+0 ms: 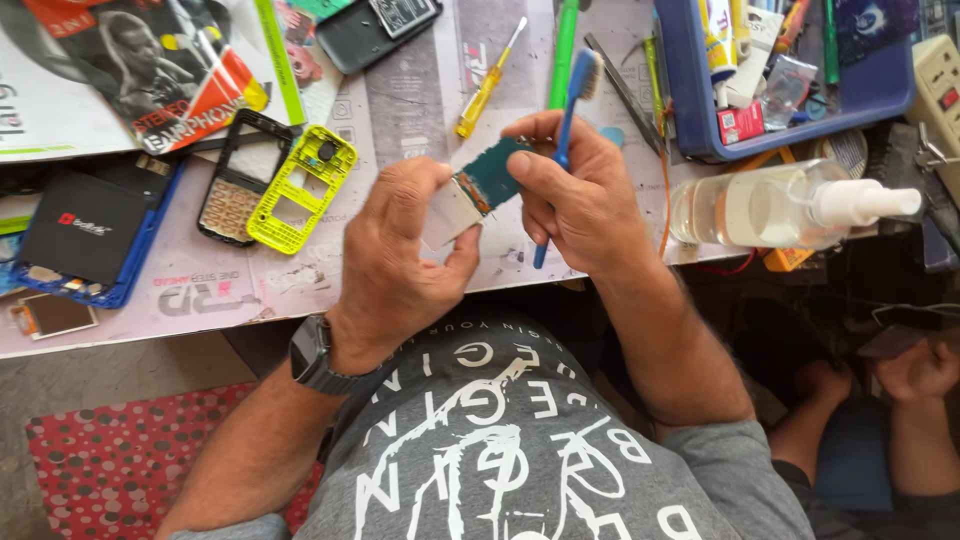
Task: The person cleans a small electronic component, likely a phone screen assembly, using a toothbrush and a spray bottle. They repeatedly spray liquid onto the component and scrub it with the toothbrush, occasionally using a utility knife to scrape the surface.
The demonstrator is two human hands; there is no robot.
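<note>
A small circuit board [478, 190], teal on one part and pale on the other, is held up between the 2 hands, just above the near edge of the tabletop [420, 110]. The left hand [395, 255] is closed on its pale end, thumb and fingers pinching it so that the teal face stays turned upward and steady. The right hand [575, 200] touches the teal end with its fingertips and at the same time grips a blue toothbrush [568, 120], the handle running down through the fist and the bristled head pointing away from the person, past the board. Held so, the brush is out of the way while both hands support the board.

Just beyond the left hand lie a yellow-green phone frame [300, 188] and a black phone frame [240, 175], side by side and flat, apart from each other. Farther to the left sits a black battery [80, 228] on a blue case. Beyond the right hand a yellow screwdriver [485, 85] and a green pen [563, 50] lie on the paper covering. To the right of the right hand a clear spray bottle [780, 205] lies on its side, and beyond it a blue tray [800, 110] holds small tools and packets. A black wristwatch [315, 355] is on the left wrist.
</note>
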